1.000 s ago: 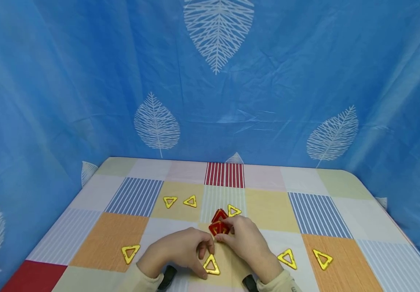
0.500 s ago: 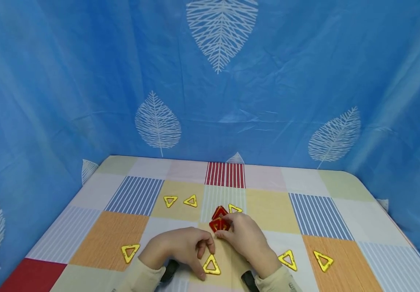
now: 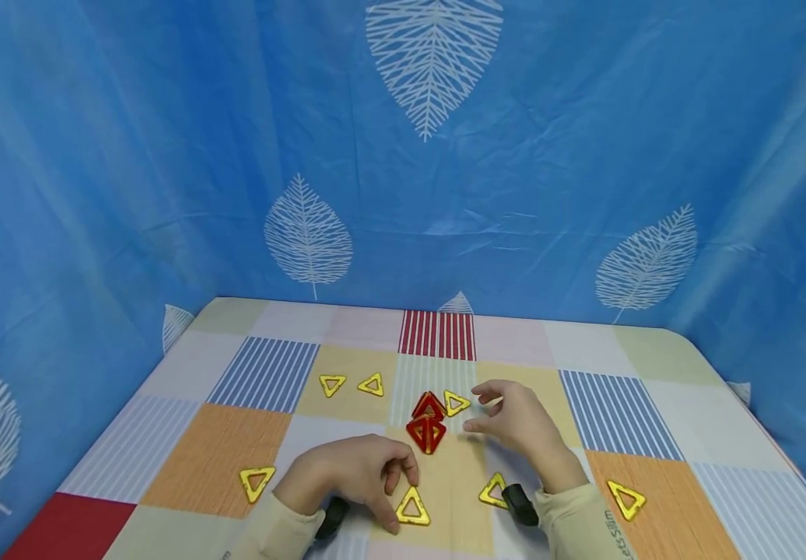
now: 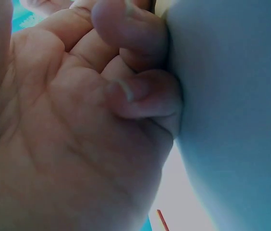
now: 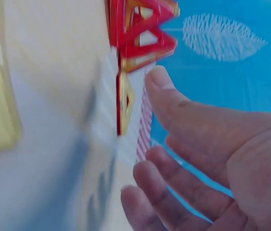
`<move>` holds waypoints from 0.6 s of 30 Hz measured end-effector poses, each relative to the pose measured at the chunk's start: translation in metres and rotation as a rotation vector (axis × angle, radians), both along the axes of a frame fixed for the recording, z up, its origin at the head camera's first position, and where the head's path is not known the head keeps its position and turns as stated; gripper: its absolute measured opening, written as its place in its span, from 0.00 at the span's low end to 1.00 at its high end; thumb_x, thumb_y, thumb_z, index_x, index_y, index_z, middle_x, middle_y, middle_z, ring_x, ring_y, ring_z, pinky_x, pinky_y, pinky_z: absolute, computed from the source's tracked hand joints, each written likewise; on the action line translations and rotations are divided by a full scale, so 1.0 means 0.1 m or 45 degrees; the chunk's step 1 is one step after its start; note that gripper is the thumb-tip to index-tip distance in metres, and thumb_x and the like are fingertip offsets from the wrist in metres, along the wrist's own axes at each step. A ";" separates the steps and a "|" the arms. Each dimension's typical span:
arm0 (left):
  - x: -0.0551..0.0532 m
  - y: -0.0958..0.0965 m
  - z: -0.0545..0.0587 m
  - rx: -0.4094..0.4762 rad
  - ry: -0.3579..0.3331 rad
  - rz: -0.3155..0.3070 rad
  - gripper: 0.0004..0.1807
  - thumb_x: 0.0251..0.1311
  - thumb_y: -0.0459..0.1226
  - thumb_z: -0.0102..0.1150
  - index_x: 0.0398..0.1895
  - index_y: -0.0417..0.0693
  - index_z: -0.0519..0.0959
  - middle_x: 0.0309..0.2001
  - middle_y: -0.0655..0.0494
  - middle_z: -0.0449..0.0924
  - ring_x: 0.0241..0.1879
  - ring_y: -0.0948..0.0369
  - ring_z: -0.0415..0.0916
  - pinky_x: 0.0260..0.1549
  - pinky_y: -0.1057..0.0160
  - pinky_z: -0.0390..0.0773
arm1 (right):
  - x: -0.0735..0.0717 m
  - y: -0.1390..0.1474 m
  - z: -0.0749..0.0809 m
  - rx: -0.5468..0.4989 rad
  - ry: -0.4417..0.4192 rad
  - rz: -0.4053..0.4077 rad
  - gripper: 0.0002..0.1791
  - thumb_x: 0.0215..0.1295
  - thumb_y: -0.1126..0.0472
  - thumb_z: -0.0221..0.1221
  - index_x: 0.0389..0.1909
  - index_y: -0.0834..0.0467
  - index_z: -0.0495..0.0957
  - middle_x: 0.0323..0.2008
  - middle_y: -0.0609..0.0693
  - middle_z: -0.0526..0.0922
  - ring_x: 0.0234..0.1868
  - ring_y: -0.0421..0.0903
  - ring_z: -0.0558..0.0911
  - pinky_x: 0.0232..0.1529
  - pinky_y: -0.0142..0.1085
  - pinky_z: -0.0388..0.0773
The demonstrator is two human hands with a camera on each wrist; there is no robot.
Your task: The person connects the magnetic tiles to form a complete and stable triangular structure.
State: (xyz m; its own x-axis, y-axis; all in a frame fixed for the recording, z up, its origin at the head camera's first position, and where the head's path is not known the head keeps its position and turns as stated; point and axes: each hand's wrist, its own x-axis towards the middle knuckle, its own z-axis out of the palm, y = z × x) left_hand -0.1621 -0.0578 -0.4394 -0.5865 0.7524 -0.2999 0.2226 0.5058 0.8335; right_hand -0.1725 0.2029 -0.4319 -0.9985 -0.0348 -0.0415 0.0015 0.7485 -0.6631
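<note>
Yellow triangular tiles with hollow centres and red tiles of the same shape are about the hands. Thumb and index finger of my left hand (image 3: 357,470) meet two corners of a yellow triangle tile (image 3: 413,509) at the table's near middle; its other fingers are curled in the left wrist view. Just beyond stands a small red tile structure (image 3: 426,424), a pyramid behind and a diamond shape in front. My right hand (image 3: 518,420) is spread to its right, holding nothing. Between them lies another yellow tile (image 3: 456,403), close beside the red structure.
Two yellow tiles (image 3: 371,383) lie at the back left, another yellow tile (image 3: 256,482) by the left forearm. One more tile (image 3: 492,491) sits against the black wrist device (image 3: 519,504), and a further tile (image 3: 625,498) at right. A blue curtain (image 3: 515,155) encloses the patchwork table (image 3: 690,412).
My right hand has let go of the red structure and moved right. The yellow tile by the right wrist has shifted left. The left hand keeps its place at its tile.
</note>
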 end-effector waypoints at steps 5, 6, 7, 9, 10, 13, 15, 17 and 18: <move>-0.01 0.01 0.00 -0.010 0.014 0.001 0.22 0.42 0.28 0.81 0.35 0.55 0.79 0.23 0.57 0.73 0.21 0.66 0.66 0.24 0.68 0.66 | -0.16 0.05 -0.05 -0.021 -0.032 0.058 0.26 0.52 0.63 0.77 0.54 0.60 0.83 0.47 0.52 0.84 0.40 0.46 0.81 0.38 0.43 0.79; -0.01 0.01 0.00 -0.013 0.015 0.001 0.22 0.42 0.28 0.81 0.35 0.55 0.79 0.23 0.57 0.73 0.21 0.66 0.66 0.24 0.68 0.66 | -0.19 0.05 -0.06 -0.023 -0.040 0.069 0.26 0.52 0.64 0.76 0.54 0.60 0.83 0.47 0.52 0.84 0.41 0.46 0.81 0.39 0.44 0.79; -0.01 0.01 -0.01 -0.014 0.015 0.002 0.22 0.42 0.28 0.81 0.35 0.55 0.79 0.23 0.57 0.73 0.21 0.66 0.66 0.24 0.68 0.66 | -0.21 0.05 -0.07 -0.020 -0.049 0.076 0.25 0.52 0.64 0.76 0.54 0.59 0.84 0.48 0.52 0.84 0.41 0.46 0.80 0.41 0.44 0.79; -0.01 0.01 -0.01 -0.018 0.022 0.003 0.22 0.41 0.28 0.82 0.35 0.55 0.79 0.23 0.58 0.73 0.21 0.66 0.66 0.23 0.68 0.66 | -0.25 0.04 -0.09 -0.017 -0.063 0.092 0.25 0.53 0.65 0.76 0.54 0.60 0.84 0.48 0.51 0.84 0.42 0.46 0.80 0.43 0.45 0.78; -0.01 0.01 -0.01 -0.017 0.021 0.001 0.22 0.41 0.28 0.82 0.35 0.55 0.79 0.23 0.58 0.73 0.21 0.66 0.66 0.23 0.68 0.66 | -0.26 0.04 -0.10 -0.013 -0.072 0.093 0.25 0.53 0.66 0.75 0.54 0.60 0.84 0.48 0.51 0.84 0.42 0.46 0.79 0.44 0.45 0.78; -0.01 0.02 -0.02 -0.017 0.026 -0.004 0.22 0.41 0.28 0.82 0.35 0.55 0.79 0.23 0.58 0.73 0.21 0.66 0.66 0.23 0.68 0.66 | -0.29 0.03 -0.14 0.001 -0.089 0.101 0.24 0.54 0.66 0.75 0.54 0.61 0.84 0.49 0.51 0.84 0.42 0.46 0.78 0.45 0.46 0.77; 0.00 0.02 -0.02 -0.019 0.031 -0.002 0.22 0.41 0.28 0.82 0.35 0.55 0.79 0.23 0.58 0.73 0.21 0.66 0.66 0.23 0.68 0.66 | -0.31 0.02 -0.16 0.006 -0.086 0.114 0.24 0.54 0.66 0.75 0.54 0.62 0.84 0.48 0.51 0.84 0.41 0.46 0.78 0.45 0.46 0.77; 0.00 0.01 -0.01 -0.023 0.036 0.002 0.22 0.41 0.29 0.82 0.35 0.55 0.79 0.23 0.59 0.73 0.20 0.67 0.66 0.23 0.68 0.65 | -0.32 0.01 -0.18 0.015 -0.070 0.136 0.23 0.55 0.66 0.74 0.53 0.62 0.84 0.48 0.52 0.83 0.40 0.46 0.77 0.44 0.46 0.76; 0.00 0.01 -0.01 -0.024 0.040 0.003 0.22 0.40 0.29 0.82 0.35 0.55 0.79 0.23 0.59 0.73 0.20 0.67 0.66 0.23 0.69 0.66 | -0.33 0.01 -0.19 0.019 -0.062 0.144 0.22 0.55 0.66 0.74 0.52 0.62 0.85 0.47 0.52 0.83 0.39 0.46 0.77 0.44 0.45 0.76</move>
